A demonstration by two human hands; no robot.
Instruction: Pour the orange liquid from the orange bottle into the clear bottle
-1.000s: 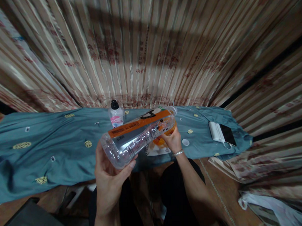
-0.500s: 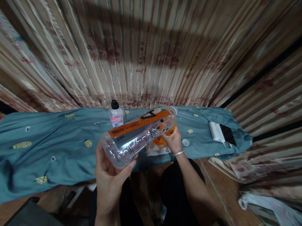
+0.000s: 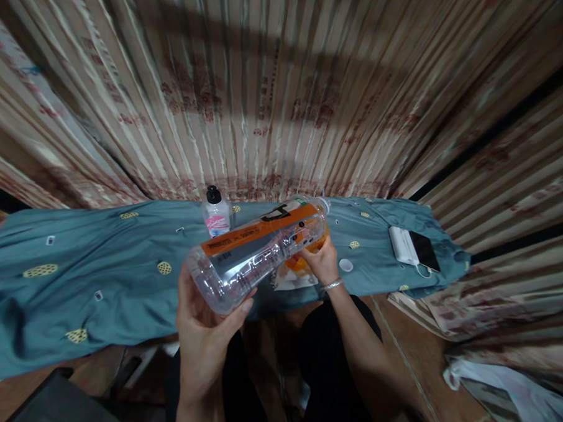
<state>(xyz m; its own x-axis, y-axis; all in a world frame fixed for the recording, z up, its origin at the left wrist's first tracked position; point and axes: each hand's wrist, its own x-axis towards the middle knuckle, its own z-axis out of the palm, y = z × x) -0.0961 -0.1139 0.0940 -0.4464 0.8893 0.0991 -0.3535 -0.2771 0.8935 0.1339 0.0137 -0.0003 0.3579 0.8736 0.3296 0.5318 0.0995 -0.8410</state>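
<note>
A large clear plastic bottle (image 3: 247, 271) with an orange and grey label is held tilted, its base toward me and its neck to the upper right. My left hand (image 3: 207, 329) is closed around the base. At the neck end, my right hand (image 3: 321, 262) is closed on an orange see-through object (image 3: 297, 262), mostly hidden behind the bottle, so its kind does not show. Under that lies a whitish printed packet (image 3: 296, 281). Just right of my right hand, a round white cap (image 3: 346, 265) rests on the cloth.
A teal cloth (image 3: 125, 267) with pineapple prints covers the long table. Behind the big bottle stands a clear bottle (image 3: 217, 217) with a black cap and pink label. At the right lie a white power bank (image 3: 403, 245) with cable and a black phone (image 3: 424, 251). Curtains (image 3: 267, 99) hang behind.
</note>
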